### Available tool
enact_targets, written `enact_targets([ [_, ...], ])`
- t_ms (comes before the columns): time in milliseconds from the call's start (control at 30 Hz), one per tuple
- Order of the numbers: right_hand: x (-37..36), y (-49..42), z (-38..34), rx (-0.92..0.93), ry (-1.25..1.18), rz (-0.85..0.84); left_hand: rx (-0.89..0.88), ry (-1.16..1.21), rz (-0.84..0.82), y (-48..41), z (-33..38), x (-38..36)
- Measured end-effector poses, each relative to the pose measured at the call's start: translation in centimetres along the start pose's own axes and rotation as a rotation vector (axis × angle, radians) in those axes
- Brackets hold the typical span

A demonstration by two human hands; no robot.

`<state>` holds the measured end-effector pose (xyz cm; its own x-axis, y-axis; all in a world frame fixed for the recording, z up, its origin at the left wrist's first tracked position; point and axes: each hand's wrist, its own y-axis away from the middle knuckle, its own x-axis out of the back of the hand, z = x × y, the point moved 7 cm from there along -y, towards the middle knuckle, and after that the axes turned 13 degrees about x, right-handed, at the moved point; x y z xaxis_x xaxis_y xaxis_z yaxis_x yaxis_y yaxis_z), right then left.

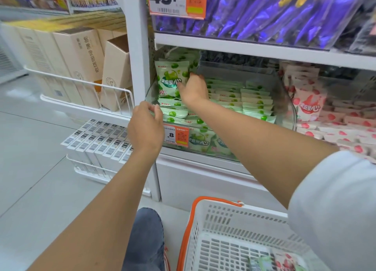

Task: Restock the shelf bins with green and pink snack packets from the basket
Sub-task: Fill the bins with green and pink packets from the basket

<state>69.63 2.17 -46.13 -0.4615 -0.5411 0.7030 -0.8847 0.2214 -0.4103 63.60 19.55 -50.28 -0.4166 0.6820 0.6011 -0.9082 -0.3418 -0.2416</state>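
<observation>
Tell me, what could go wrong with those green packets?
The upright green packet gripped by the right hand could flop forward once let go. The flat green packets heaped at the front rim of the clear bin, by the left hand, might slide out over it.

Pale loose short sleeve (333, 199); blue trousers (149, 236) at knee, probably denim.

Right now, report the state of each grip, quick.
Left grip: fingers curled at the front corner of the clear bin; cannot tell what it holds.
Right grip: pinching the upright green packet.
</observation>
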Motion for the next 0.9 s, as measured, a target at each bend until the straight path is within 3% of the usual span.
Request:
enact_targets([
  [133,0.8,0.8,0.3,-0.011,-0.07,0.073,-0.009,-0.021,0.036,0.1,0.0,0.0],
  [333,4.5,5.6,0.4,0.158,0.031,0.077,-0.065,-0.023,0.019,2.8,1.9,0.4],
  [433,7.5,10.4,1.1,0.266,0.111,0.113,-0.166,-0.008,-0.189,6.2,3.2,-1.1],
  [533,8.6,16.7,3.3,0.342,0.183,0.046,-0.294,-0.153,-0.47,10.8,3.1,-4.5],
  [633,6.9,23.8,8.9,0.215,0.208,-0.195,-0.331,-0.414,-0.749,16.1,0.2,-8.5],
  [833,1.1,43.4,23.8,-0.231,0.188,-0.919,-0.383,-0.903,-1.159,27.9,-10.6,-13.5],
  [900,-0.2,49.2,27.5,-0.427,0.1,-1.018,-0.359,-0.967,-1.266,30.7,-13.0,-14.1],
])
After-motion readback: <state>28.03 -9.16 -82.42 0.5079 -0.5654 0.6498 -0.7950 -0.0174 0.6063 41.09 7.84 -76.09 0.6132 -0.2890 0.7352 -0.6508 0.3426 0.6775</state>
